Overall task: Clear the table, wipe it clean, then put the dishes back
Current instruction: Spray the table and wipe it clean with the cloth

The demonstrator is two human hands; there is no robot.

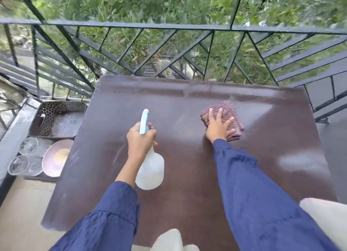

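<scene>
Both our hands are busy. Our left hand (pixel 140 138) grips the spray bottle (pixel 150 170) by its neck, above the table (pixel 187 203). Our right hand (pixel 217 126) lies flat with spread fingers and presses the checked cloth (pixel 228 109) on the far right part of the top. The pink bowl (pixel 50 162) and glass plates (pixel 28 145) sit low down, just beside the table's left side. If we step that way, we could kick and break them.

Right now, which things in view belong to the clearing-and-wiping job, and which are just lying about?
Job: spray bottle in left hand, checked cloth under right hand, table, pink bowl, glass dishes set aside.
Bystanders: perforated tray, railing.
</scene>
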